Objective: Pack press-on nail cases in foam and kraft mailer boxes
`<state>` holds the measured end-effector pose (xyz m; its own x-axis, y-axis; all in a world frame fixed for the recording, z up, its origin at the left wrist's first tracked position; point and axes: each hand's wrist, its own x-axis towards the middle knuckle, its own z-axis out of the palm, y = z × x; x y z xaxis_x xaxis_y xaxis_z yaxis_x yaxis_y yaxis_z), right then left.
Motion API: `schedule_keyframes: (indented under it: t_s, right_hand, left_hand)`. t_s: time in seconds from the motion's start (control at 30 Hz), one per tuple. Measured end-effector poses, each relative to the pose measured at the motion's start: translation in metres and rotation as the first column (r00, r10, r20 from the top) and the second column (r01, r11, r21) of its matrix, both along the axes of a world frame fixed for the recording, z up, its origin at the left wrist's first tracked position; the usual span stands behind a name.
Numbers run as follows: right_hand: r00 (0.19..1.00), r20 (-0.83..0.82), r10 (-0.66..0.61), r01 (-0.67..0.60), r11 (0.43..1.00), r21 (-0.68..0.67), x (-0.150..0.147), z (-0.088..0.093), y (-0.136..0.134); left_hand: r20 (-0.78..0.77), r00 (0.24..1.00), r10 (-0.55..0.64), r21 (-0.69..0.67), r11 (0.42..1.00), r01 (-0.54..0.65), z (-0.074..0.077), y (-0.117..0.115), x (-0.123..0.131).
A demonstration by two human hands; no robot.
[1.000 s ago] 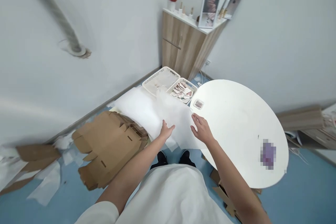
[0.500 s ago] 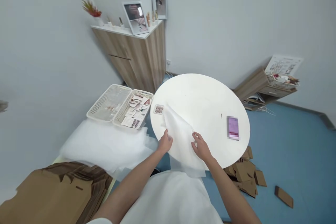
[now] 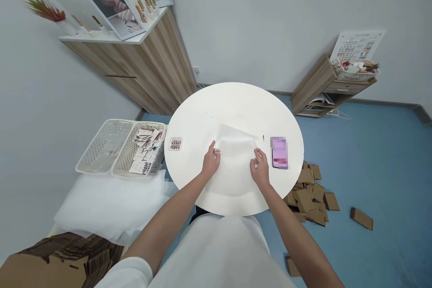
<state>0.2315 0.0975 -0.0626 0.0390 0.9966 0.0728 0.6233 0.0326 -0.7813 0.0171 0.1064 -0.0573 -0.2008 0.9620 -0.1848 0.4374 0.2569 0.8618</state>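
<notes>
White sheet [image 3: 232, 171]: thin, over the tabletop [image 3: 232, 101], spread between both hands; near edge hard to make out, white on white.
Left hand [image 3: 211, 160]: thumb and fingers pinch the sheet's left side.
Right hand [image 3: 260, 168]: seems to pinch the right side; fingertips partly hidden.
Sheet tension: uneven pull between hands could crease or tear it, I'd judge.
Purple phone [image 3: 280, 157]: just right of the right hand; a wide elbow or wrist swing could knock it.
Small dark bit [image 3: 263, 137]: near the far right corner; dragging the sheet could catch it.
Small tray [image 3: 175, 144]: well left, low risk.
</notes>
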Motion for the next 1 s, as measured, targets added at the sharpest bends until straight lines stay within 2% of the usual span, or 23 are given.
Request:
schedule_keyframes:
  t_s: [0.07,0.2,0.27,0.37,0.47,0.57,0.63,0.73,0.87,1.0]
  right_hand:
    - [1.0,0.005,0.025,-0.025,0.999,-0.038,0.004,-0.01,-0.005]
    - [0.991,0.08,0.11,-0.089,0.97,-0.225,0.008,-0.038,-0.019]
    - [0.982,0.128,0.141,-0.099,0.951,-0.292,0.006,-0.045,-0.022]
    - [0.948,0.267,0.171,-0.093,0.955,-0.283,0.001,-0.043,-0.022]
    - [0.877,0.412,0.248,-0.151,0.955,-0.254,-0.003,-0.037,-0.019]
    - [0.808,0.476,0.348,-0.219,0.927,-0.305,-0.006,-0.035,-0.018]
    - [0.785,0.499,0.368,-0.218,0.917,-0.334,-0.008,-0.036,-0.015]
    - [0.781,0.522,0.342,-0.178,0.924,-0.339,-0.01,-0.037,-0.01]
    - [0.798,0.513,0.317,-0.145,0.927,-0.346,-0.011,-0.036,-0.004]
    - [0.808,0.502,0.307,-0.141,0.929,-0.342,-0.011,-0.037,-0.003]
  left_hand:
    - [-0.011,1.0,-0.014,-0.051,0.999,0.013,-0.006,-0.005,0.001]
    - [-0.113,0.993,-0.015,-0.246,0.969,-0.014,-0.028,-0.017,-0.006]
    - [-0.169,0.984,-0.054,-0.271,0.963,0.006,-0.037,-0.019,-0.009]
    - [-0.282,0.954,-0.101,-0.195,0.98,0.046,-0.042,-0.018,-0.011]
    - [-0.453,0.879,-0.148,-0.085,0.989,0.122,-0.041,-0.02,-0.012]
    - [-0.57,0.766,-0.296,-0.071,0.947,0.313,-0.041,-0.027,-0.015]
    - [-0.611,0.704,-0.362,-0.091,0.915,0.392,-0.041,-0.03,-0.017]
    - [-0.657,0.666,-0.353,-0.109,0.919,0.38,-0.041,-0.031,-0.017]
    - [-0.68,0.658,-0.323,-0.135,0.938,0.321,-0.041,-0.029,-0.016]
    - [-0.69,0.644,-0.329,-0.153,0.937,0.314,-0.04,-0.029,-0.015]
